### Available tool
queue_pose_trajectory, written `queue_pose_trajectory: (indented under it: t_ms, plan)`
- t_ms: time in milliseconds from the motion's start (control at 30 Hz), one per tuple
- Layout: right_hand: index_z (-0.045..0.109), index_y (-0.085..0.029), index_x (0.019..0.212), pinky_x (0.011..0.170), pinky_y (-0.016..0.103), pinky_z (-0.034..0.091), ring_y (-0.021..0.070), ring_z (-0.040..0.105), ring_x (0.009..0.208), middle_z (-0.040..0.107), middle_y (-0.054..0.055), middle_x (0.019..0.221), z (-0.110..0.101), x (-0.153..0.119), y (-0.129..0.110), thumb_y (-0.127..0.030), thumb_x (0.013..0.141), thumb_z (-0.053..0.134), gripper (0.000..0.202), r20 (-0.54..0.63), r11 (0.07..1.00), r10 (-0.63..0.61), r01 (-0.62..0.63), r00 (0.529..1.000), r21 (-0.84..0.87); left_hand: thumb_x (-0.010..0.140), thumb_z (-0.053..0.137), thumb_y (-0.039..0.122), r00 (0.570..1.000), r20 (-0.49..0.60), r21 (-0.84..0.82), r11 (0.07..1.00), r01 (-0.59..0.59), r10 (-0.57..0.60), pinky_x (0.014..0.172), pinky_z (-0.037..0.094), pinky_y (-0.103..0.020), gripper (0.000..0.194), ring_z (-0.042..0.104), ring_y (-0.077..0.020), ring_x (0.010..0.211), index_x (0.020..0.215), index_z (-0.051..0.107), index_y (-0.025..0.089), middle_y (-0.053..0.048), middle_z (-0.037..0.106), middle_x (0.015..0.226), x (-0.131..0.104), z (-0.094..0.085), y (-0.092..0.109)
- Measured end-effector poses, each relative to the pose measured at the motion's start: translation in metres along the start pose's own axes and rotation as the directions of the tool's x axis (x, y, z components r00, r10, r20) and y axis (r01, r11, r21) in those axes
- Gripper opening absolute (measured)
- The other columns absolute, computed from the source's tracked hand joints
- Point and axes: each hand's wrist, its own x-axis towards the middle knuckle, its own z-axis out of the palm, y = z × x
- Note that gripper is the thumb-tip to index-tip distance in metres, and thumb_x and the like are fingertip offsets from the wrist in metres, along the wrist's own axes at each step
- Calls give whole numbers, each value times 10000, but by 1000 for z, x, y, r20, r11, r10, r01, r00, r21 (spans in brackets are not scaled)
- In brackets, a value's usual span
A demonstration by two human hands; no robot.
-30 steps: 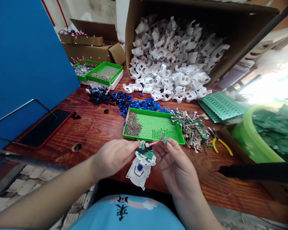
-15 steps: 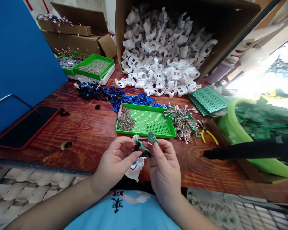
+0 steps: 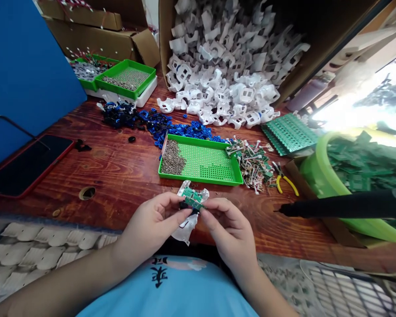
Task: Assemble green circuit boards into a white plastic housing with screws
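Observation:
A small green circuit board (image 3: 193, 198) lies over a white plastic housing (image 3: 186, 233) at the front edge of the table, with a dark part partly visible beneath the board. My left hand (image 3: 158, 220) pinches the left side of this assembly between thumb and fingers. On the other side, my right hand (image 3: 229, 229) has thumb and fingertips closed on the board's right end. Just beyond both hands is a green tray (image 3: 214, 180) with small metal screws (image 3: 173, 159) heaped at its left end.
Blue parts (image 3: 191, 130) and white housings (image 3: 218, 94) are piled behind the tray. Circuit boards with connectors (image 3: 254, 165), yellow-handled pliers (image 3: 286, 179) and a green basin (image 3: 320, 163) are to the right. A black pen-shaped tool (image 3: 343, 204) juts in from the right. A phone (image 3: 26, 165) lies left.
The green board in my right hand has moved left and down onto the housing and now lies flatter. The view has shifted slightly.

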Motion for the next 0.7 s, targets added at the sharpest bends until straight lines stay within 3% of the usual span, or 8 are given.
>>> queue_pose_trajectory:
  t_ms: [133, 333, 700]
  plan:
    - [593, -241, 889, 738, 95, 482, 15, 574, 809, 584, -29, 868, -5, 4, -2, -196, 784, 580, 115, 75, 972, 146, -157, 986, 175, 789, 623, 290, 999, 31, 19, 999, 43, -43, 620, 460, -176, 208, 584, -99, 723, 948, 588, 161, -10, 652, 877, 0, -2, 1]
    - [599, -220, 844, 752, 107, 469, 24, 540, 843, 529, -9, 885, -5, 6, 0, -221, 768, 603, 77, 97, 944, 192, -211, 977, 252, 801, 612, 287, 998, 64, 54, 999, 5, -9, 675, 461, -174, 186, 588, -99, 772, 954, 595, 182, 5, 655, 894, 0, -2, 0]
    - [596, -179, 839, 723, 150, 478, 57, 544, 822, 538, 26, 860, -11, 3, -6, -215, 773, 587, 75, 159, 991, 136, -136, 978, -12, 800, 610, 334, 993, 112, 60, 998, 33, -40, 734, 467, -186, 202, 608, -128, 824, 947, 642, 199, -5, 669, 915, -2, -7, 5]
